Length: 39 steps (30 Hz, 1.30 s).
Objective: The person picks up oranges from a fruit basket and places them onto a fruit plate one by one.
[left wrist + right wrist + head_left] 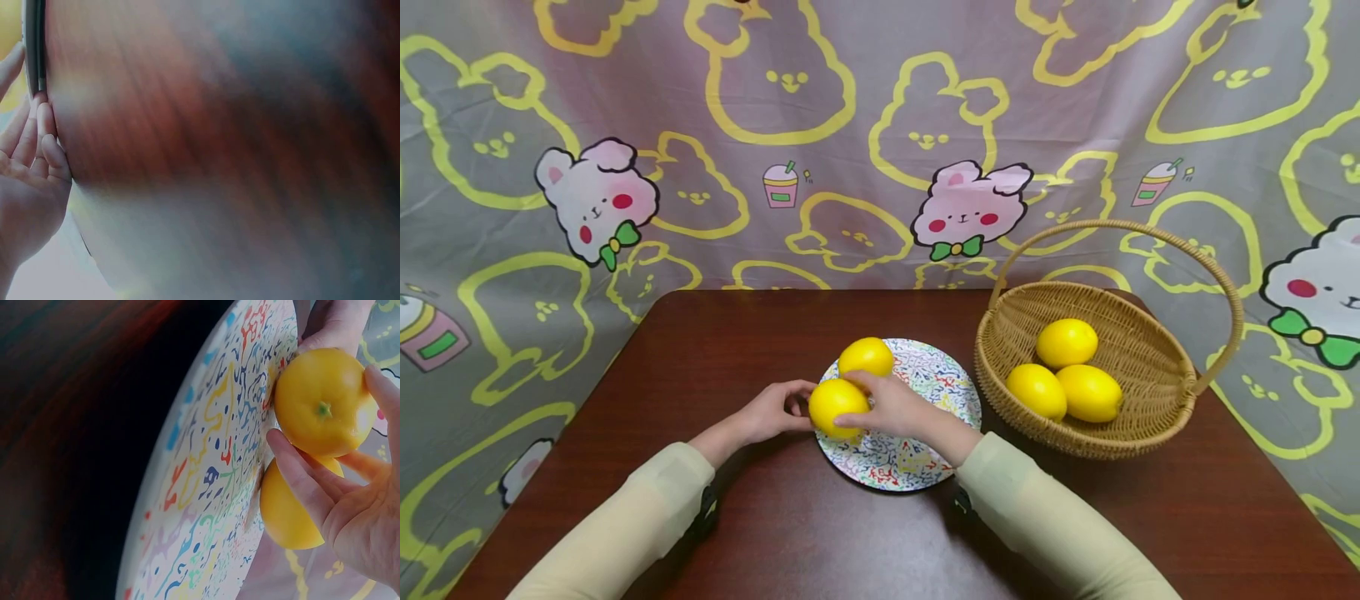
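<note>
On a round plate (917,467) with a multicoloured squiggle pattern, two yellow lemons sit close together. My right hand (898,407) grips the nearer lemon (835,410), thumb and fingers on either side of it. The farther lemon (867,357) stands just behind; in the right wrist view it is partly covered by my fingers. At the plate's left rim, my left hand (775,408) has its thumb and fingers about the edge, right beside the nearer lemon. In the left wrist view, the left fingers (45,122) meet the plate's dark rim (36,44).
A wicker basket (1157,354) with a tall arched handle stands on the right of the brown wooden table (730,333). Inside it lie three lemons (1086,392). Behind the table hangs a curtain (850,100) printed with cartoon rabbits.
</note>
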Motion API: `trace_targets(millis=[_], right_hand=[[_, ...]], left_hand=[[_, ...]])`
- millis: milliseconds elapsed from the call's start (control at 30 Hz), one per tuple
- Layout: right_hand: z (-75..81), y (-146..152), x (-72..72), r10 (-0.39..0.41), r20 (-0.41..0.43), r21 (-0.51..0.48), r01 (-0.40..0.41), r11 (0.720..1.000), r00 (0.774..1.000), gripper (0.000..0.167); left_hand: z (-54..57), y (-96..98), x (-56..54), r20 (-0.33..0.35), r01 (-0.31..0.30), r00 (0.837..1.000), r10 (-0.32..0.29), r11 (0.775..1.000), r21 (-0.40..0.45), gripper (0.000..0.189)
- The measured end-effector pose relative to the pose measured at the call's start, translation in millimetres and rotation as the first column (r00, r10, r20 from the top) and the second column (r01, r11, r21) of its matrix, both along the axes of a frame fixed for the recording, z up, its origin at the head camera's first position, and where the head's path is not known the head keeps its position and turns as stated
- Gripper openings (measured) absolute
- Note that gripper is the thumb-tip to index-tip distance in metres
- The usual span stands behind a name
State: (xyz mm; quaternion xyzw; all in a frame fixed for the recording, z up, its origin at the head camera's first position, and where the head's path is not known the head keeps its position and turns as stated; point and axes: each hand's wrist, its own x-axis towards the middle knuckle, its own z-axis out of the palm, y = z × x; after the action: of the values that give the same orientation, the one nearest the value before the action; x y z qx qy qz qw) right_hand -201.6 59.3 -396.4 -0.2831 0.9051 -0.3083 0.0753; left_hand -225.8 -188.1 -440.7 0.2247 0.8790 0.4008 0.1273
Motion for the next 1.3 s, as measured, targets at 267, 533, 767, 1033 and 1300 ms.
trace_targets(millis=[267, 533, 767, 1033, 1300], right_hand=[[0.5, 0.4, -0.7, 0.005, -0.011, 0.014, -0.005, 1.0, 1.0, 0.068], [2.4, 1.5, -1.1, -0.001, -0.012, 0.014, 0.001, 1.0, 1.0, 0.064], [2.0, 1.2, -0.7, 0.001, -0.015, 0.014, -0.001, 1.0, 1.0, 0.064], [2.2, 1.4, -0.3, 0.014, -0.034, 0.006, -0.013, 1.0, 0.999, 0.061], [6.4, 2.9, 1.9, 0.023, -0.059, 0.019, -0.022, 1.0, 0.998, 0.061]], left_hand=[[-0.2, 0.3, -0.3, 0.009, -0.011, 1.0, 0.011, 1.0, 0.001, 0.056], [-0.2, -1.3, -0.9, 0.004, -0.001, 1.0, 0.001, 1.0, 0.005, 0.057], [0.0, -2.8, -0.8, 0.012, 0.011, 1.0, -0.011, 1.0, 0.012, 0.059], [1.0, -3.1, -1.0, 0.028, 0.011, 1.0, -0.011, 1.0, 0.015, 0.061], [0.6, -3.6, -1.0, 0.022, 0.013, 1.0, -0.014, 1.0, 0.015, 0.061]])
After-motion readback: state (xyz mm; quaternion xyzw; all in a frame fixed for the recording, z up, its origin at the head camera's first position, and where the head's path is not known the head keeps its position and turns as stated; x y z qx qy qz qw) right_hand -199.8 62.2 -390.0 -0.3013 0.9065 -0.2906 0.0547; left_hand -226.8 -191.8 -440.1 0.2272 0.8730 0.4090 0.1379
